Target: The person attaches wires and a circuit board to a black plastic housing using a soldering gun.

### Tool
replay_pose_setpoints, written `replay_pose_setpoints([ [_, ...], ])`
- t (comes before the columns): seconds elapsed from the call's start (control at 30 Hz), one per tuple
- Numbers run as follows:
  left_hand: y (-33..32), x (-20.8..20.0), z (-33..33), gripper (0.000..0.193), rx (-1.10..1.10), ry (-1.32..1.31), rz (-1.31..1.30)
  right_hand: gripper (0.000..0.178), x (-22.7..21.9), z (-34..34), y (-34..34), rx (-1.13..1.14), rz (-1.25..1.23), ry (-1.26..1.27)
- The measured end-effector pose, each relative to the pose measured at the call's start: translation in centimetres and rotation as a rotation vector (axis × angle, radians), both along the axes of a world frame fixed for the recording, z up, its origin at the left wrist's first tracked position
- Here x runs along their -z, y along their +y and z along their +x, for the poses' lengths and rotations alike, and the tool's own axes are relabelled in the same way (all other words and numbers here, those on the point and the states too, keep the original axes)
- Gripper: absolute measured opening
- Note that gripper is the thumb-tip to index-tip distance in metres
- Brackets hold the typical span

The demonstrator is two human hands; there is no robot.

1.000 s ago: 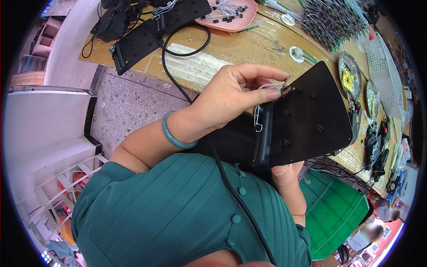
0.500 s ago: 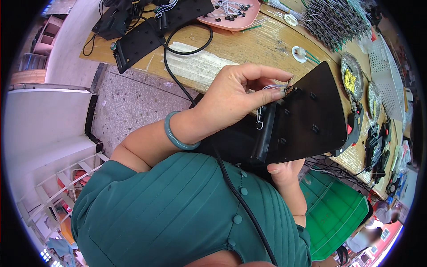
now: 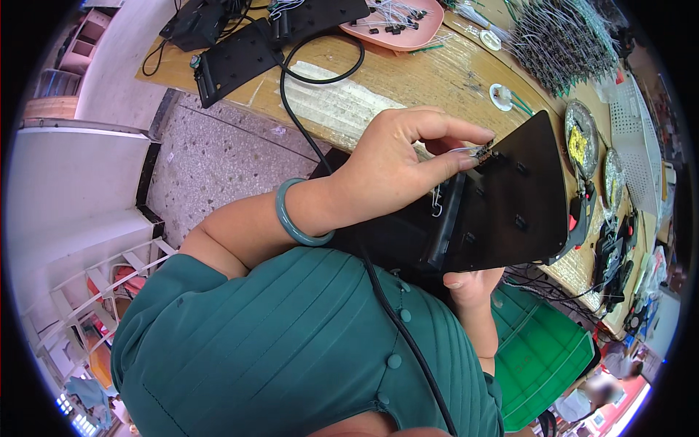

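Observation:
My left hand [image 3: 404,160], a bangle on its wrist, pinches a small wired electronic part [image 3: 485,152] between thumb and forefinger. The part sits at the edge of a black plastic panel [image 3: 510,211], which is tilted over my lap and has several small raised posts. White wires [image 3: 437,202] dangle under the left hand beside a dark bar along the panel's side. From below, my right hand [image 3: 475,285] holds the panel's lower edge. Its thumb shows, while the other fingers are hidden behind the panel.
A black cable [image 3: 378,288] loops from the wooden table [image 3: 408,76] across my front. On the table are a pink tray [image 3: 408,36] of wired parts, more black panels [image 3: 237,62], a wire bundle [image 3: 561,44] and metal dishes [image 3: 582,135]. A green crate [image 3: 542,357] stands right.
The whole view has shifted slightly. My left thumb and forefinger have closed nearer together on the small part at the panel's edge. The right hand keeps its hold.

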State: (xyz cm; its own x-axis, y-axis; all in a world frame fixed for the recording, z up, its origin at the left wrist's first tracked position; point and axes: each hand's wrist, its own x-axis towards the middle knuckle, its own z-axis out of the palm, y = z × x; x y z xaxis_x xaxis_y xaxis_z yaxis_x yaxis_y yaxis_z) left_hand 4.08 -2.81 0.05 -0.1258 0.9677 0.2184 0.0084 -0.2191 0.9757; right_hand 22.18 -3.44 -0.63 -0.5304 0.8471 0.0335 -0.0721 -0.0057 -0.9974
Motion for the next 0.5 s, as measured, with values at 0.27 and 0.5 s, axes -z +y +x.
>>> replay_pose_setpoints([
  [0.27,-0.1,-0.4,0.0,0.028,-0.071,0.143,0.108,0.108,1.1,1.1,-0.7,0.073,0.009,0.038],
  [0.5,-0.1,-0.4,0.0,0.026,-0.078,0.138,0.117,0.106,-0.1,-0.6,-0.4,0.121,-0.002,0.105],
])
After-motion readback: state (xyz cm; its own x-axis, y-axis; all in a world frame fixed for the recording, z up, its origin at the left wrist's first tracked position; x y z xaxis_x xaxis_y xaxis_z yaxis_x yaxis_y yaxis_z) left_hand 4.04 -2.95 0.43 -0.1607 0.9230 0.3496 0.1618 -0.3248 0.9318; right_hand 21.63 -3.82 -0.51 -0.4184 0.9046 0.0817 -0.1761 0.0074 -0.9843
